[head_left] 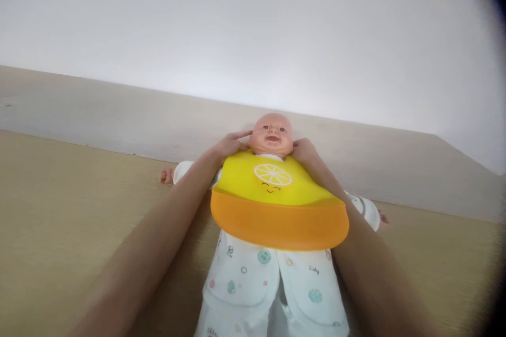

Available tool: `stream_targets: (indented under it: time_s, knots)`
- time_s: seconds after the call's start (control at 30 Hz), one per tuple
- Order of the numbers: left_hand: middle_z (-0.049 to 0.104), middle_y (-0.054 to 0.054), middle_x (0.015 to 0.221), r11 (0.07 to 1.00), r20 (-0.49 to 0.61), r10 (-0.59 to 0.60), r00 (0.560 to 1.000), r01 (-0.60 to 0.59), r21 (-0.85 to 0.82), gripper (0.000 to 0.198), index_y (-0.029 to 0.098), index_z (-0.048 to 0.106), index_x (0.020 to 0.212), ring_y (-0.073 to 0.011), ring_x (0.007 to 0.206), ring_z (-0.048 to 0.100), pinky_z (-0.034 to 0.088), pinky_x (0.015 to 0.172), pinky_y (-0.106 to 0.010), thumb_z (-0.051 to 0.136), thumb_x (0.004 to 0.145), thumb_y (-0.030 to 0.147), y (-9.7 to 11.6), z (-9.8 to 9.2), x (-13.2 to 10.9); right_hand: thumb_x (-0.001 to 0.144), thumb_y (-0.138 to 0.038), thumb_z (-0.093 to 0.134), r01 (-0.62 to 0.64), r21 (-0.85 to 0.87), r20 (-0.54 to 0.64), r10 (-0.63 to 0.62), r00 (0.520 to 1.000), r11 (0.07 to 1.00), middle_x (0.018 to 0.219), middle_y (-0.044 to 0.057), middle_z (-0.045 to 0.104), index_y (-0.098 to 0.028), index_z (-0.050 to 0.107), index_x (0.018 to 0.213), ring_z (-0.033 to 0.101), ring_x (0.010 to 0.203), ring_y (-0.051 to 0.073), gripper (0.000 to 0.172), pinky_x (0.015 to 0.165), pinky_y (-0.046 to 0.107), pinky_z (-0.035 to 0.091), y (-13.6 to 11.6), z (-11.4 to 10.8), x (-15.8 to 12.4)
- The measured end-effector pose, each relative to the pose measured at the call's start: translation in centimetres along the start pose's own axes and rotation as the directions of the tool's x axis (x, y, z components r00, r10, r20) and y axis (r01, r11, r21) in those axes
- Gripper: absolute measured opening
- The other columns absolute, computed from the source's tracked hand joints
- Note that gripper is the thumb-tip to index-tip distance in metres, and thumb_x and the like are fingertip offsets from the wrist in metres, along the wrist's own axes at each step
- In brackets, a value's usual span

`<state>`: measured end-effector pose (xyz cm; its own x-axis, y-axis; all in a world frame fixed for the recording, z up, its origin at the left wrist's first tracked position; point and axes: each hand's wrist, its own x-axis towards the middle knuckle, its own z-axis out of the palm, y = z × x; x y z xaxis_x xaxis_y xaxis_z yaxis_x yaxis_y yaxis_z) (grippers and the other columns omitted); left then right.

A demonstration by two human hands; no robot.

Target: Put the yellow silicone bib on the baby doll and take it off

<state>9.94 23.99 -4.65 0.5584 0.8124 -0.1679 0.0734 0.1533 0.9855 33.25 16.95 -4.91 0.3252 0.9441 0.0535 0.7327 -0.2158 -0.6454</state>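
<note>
A baby doll [245, 279] in white printed clothes lies on its back with its arms spread. Over its chest is a yellow silicone bib [241, 176] with a white citrus slice drawn on it and an orange catch pocket at the bottom. My left hand [231, 145] is at the left side of the doll's neck, its thumb at the bib's upper edge and a finger stretched along the head. Opposite, my right hand [303, 149] is curled at the bib's other neck end. Some fingertips and the back of the neck are hidden.
Under the doll is a tan, wood-like surface [79, 205]. Beyond its edge runs a greyish-beige strip [118, 110], and a pale wall [237, 26] rises behind. A dark curved edge covers the right corners of the view.
</note>
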Motion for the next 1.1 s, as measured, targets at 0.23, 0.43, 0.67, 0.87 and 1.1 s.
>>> stream_targets:
  time_s: [0.23,0.43,0.67,0.87,1.1]
  knots:
    - [0.075,-0.004,0.084,0.997,-0.039,-0.013,0.999,0.017,0.08,0.072,0.024,0.048,0.138,-0.0214,0.073,0.07,0.054,0.075,-0.035,0.065,0.069,0.009,0.3,0.1,-0.3,0.069,-0.019,0.063,0.013,-0.034,-0.008,-0.013,1.0,0.999,0.086,0.015,0.068,-0.009,0.068,0.073,0.06,0.076,0.021,0.012,0.053,0.022,0.037,0.2,0.1,-0.4]
    - [0.074,-0.005,0.083,0.983,-0.136,0.026,0.99,-0.001,0.181,0.059,0.02,0.06,0.125,-0.0223,0.074,0.069,0.054,0.068,-0.032,0.068,0.067,0.015,0.8,0.4,-0.6,0.068,-0.02,0.065,-0.006,-0.082,0.014,0.007,1.0,0.997,0.085,0.013,0.069,-0.011,0.068,0.075,0.061,0.075,0.02,0.012,0.056,0.023,0.039,-0.3,-0.8,-0.7]
    - [0.072,-0.006,0.078,0.972,-0.082,0.012,0.997,0.007,0.234,0.042,0.018,0.07,0.107,-0.0208,0.067,0.065,0.049,0.059,-0.03,0.068,0.068,0.03,2.3,0.9,-3.4,0.071,-0.022,0.062,-0.071,-0.008,0.049,0.071,0.996,0.997,0.074,0.008,0.066,-0.01,0.069,0.079,0.056,0.06,0.013,0.015,0.049,0.021,0.036,-1.8,-3.9,-3.0]
    - [0.07,-0.005,0.111,0.849,-0.085,0.209,0.974,-0.138,0.51,0.037,0.022,0.072,0.106,-0.0252,0.104,0.06,0.046,0.085,-0.03,0.063,0.072,0.035,4.3,0.6,-8.5,0.074,-0.028,0.06,-0.067,0.312,0.184,0.009,0.983,0.948,0.07,0.002,0.062,-0.014,0.066,0.104,0.051,0.057,0.011,0.033,0.047,0.02,0.038,-1.6,-6.9,-8.7]
    - [0.066,-0.008,0.118,0.85,-0.132,0.077,0.988,0.004,0.526,0.041,0.022,0.072,0.106,-0.028,0.104,0.06,0.048,0.082,-0.033,0.067,0.07,0.042,6.0,1.9,-15.1,0.075,-0.051,0.063,-0.113,0.482,0.277,-0.029,0.96,0.869,0.068,-0.001,0.055,-0.018,0.066,0.098,0.045,0.053,0.008,0.04,0.045,0.019,0.033,0.1,-7.8,-14.5]
